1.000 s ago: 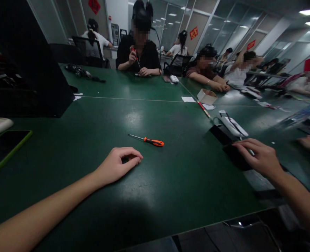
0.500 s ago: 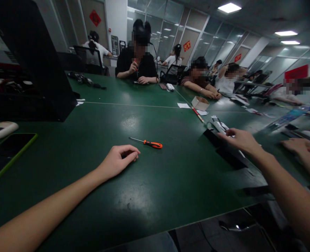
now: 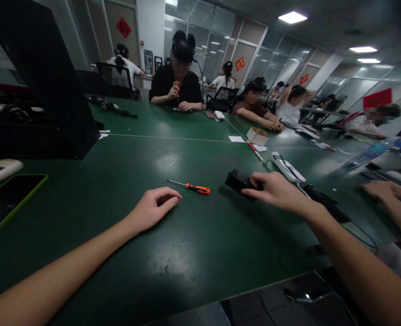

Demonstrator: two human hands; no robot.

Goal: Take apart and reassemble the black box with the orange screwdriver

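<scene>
My left hand (image 3: 155, 207) rests on the green table, loosely curled, with a gap between thumb and fingers and nothing in it. Just beyond its fingertips lies a screwdriver (image 3: 198, 189) with an orange and black handle, its metal shaft pointing left. To the right of the screwdriver, my right hand (image 3: 277, 192) is closed on a black box-like object (image 3: 239, 182). Motion blur and my fingers hide part of that object, so its kind is unclear. It appears raised over the tabletop, with a dark shadow below.
A phone (image 3: 12, 203) in a green case and a white device (image 3: 2, 170) lie at the left, beside a black case (image 3: 68, 113). Right of my right hand are a white power strip (image 3: 288, 168) and black items (image 3: 324, 201). Another person's hand (image 3: 380, 189) rests farther right.
My right hand has moved left from beside the power strip, carrying the black object towards the screwdriver. My left hand and the screwdriver have stayed in place.
</scene>
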